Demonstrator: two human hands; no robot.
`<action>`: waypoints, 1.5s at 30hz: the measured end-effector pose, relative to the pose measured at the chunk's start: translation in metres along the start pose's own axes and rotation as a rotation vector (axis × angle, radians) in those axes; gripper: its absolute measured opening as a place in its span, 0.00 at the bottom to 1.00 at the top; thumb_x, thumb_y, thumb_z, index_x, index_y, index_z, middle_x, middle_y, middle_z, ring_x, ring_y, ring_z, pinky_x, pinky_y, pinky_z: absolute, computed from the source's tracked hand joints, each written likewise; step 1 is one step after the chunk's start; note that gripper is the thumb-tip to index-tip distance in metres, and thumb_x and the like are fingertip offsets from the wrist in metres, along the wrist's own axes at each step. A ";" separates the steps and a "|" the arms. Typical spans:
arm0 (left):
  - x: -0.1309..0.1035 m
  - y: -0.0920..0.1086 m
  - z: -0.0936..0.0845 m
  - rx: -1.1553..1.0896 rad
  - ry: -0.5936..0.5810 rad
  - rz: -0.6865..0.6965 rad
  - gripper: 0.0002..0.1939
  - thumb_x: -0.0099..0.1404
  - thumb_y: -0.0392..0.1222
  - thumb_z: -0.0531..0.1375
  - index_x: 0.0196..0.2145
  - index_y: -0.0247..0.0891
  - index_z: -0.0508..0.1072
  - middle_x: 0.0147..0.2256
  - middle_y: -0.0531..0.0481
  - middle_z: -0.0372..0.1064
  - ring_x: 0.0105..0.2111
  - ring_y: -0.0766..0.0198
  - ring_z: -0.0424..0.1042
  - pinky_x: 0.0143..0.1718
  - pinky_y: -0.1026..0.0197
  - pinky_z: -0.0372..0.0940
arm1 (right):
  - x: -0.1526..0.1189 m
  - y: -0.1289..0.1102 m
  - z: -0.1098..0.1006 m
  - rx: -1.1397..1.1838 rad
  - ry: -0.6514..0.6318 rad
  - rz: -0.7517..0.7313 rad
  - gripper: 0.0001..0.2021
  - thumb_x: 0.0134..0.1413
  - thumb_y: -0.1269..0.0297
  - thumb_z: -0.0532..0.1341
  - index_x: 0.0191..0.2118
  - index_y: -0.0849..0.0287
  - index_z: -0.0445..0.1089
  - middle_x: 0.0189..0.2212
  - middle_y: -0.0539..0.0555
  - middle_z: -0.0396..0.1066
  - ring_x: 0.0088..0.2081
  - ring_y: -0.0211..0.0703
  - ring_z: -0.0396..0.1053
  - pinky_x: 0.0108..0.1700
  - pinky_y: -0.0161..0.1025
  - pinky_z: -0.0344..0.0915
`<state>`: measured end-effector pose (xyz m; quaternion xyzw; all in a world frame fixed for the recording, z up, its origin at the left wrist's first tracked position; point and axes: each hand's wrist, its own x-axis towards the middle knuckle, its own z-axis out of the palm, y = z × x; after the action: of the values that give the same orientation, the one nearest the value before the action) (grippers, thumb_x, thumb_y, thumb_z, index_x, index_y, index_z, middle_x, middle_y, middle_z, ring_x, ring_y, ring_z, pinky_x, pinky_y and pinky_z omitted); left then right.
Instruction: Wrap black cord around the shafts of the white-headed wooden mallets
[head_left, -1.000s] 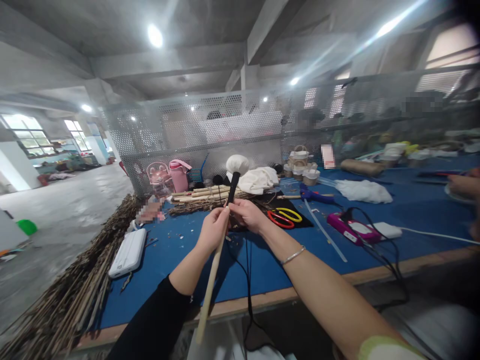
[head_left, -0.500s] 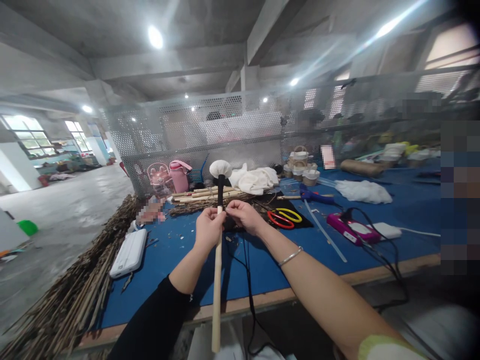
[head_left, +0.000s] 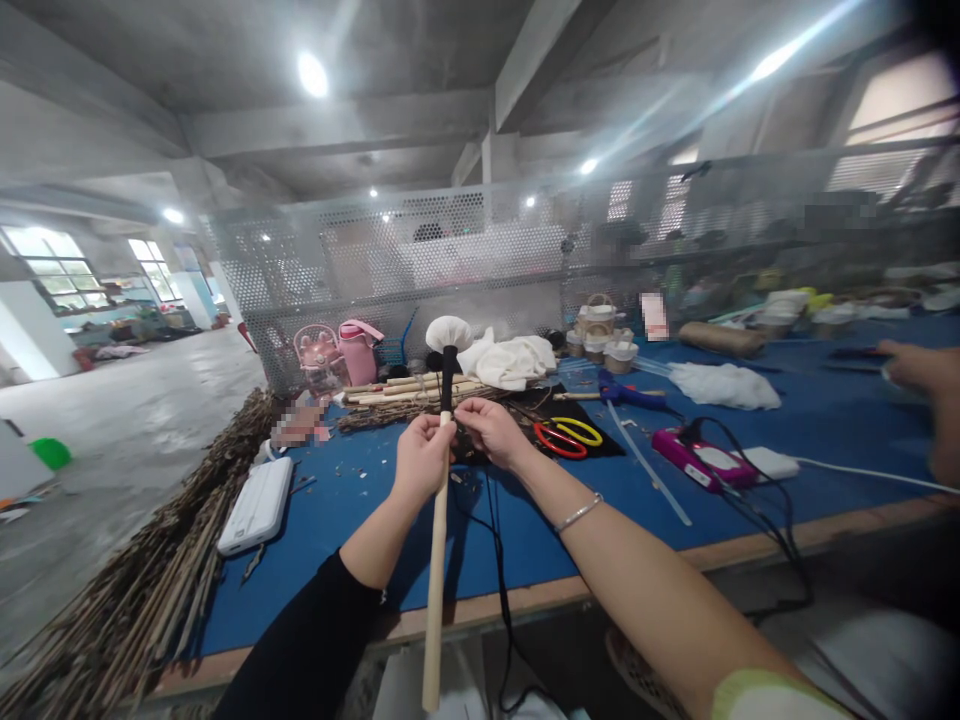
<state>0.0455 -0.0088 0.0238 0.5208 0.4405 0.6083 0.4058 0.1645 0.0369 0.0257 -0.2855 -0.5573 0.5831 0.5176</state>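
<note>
You have one pale stick wrapped in your left grip, up over the table, and your right grip has its fingertips close together beside it, but I can't tell if they pinch anything. It looks part done: one white puff sits on top and one black wrap goes under it, while the lower wood is bare; I can't tell how much is left. I count one red handle, one yellow handle and one blue glue gun.
</note>
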 end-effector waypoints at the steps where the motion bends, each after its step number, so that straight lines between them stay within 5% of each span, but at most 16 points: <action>1: 0.000 0.000 0.000 -0.007 -0.003 -0.001 0.12 0.52 0.46 0.60 0.30 0.35 0.65 0.18 0.57 0.63 0.12 0.74 0.59 0.14 0.70 0.53 | 0.000 0.001 0.000 0.013 -0.018 0.018 0.14 0.40 0.58 0.65 0.25 0.60 0.61 0.10 0.40 0.51 0.11 0.26 0.42 0.12 0.28 0.38; 8: -0.005 0.002 0.001 -0.021 -0.194 -0.072 0.17 0.58 0.53 0.55 0.25 0.35 0.65 0.15 0.55 0.61 0.12 0.73 0.58 0.13 0.70 0.54 | -0.001 0.000 -0.010 0.167 -0.299 0.221 0.15 0.44 0.57 0.64 0.35 0.61 0.63 0.11 0.38 0.46 0.11 0.24 0.36 0.13 0.26 0.32; 11: -0.007 0.004 0.004 -0.031 -0.277 -0.166 0.19 0.59 0.56 0.52 0.24 0.36 0.64 0.14 0.54 0.61 0.12 0.72 0.58 0.13 0.69 0.55 | -0.001 -0.002 -0.013 0.134 -0.284 0.220 0.14 0.43 0.58 0.64 0.32 0.62 0.63 0.10 0.38 0.45 0.11 0.24 0.36 0.13 0.26 0.32; 17: -0.006 -0.002 0.004 0.101 -0.055 -0.071 0.15 0.53 0.49 0.60 0.33 0.38 0.62 0.17 0.59 0.61 0.11 0.73 0.58 0.11 0.71 0.52 | 0.001 0.003 -0.009 -0.034 -0.165 0.129 0.12 0.44 0.58 0.63 0.25 0.62 0.63 0.09 0.40 0.49 0.10 0.26 0.39 0.11 0.29 0.35; 27: -0.002 0.001 -0.001 0.061 0.061 -0.061 0.14 0.51 0.43 0.61 0.34 0.36 0.65 0.16 0.59 0.62 0.11 0.74 0.58 0.11 0.72 0.51 | 0.000 0.005 -0.003 -0.012 -0.092 0.090 0.12 0.40 0.59 0.64 0.26 0.60 0.61 0.10 0.40 0.51 0.11 0.26 0.42 0.12 0.28 0.37; 38: -0.002 -0.001 0.000 0.095 0.033 -0.041 0.12 0.52 0.42 0.60 0.35 0.36 0.64 0.17 0.57 0.64 0.11 0.73 0.58 0.10 0.71 0.51 | 0.003 0.007 -0.004 -0.057 0.060 -0.011 0.12 0.39 0.59 0.64 0.24 0.61 0.63 0.11 0.41 0.53 0.12 0.26 0.44 0.13 0.29 0.38; 45: -0.003 0.001 0.001 0.016 0.055 -0.102 0.14 0.51 0.42 0.61 0.34 0.35 0.64 0.20 0.56 0.66 0.12 0.74 0.58 0.11 0.71 0.52 | 0.002 0.008 -0.002 0.037 -0.044 0.115 0.14 0.39 0.59 0.65 0.26 0.60 0.60 0.10 0.40 0.51 0.11 0.25 0.40 0.12 0.27 0.35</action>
<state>0.0472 -0.0116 0.0237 0.4839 0.4824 0.5974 0.4198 0.1636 0.0404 0.0183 -0.2948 -0.5403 0.6282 0.4760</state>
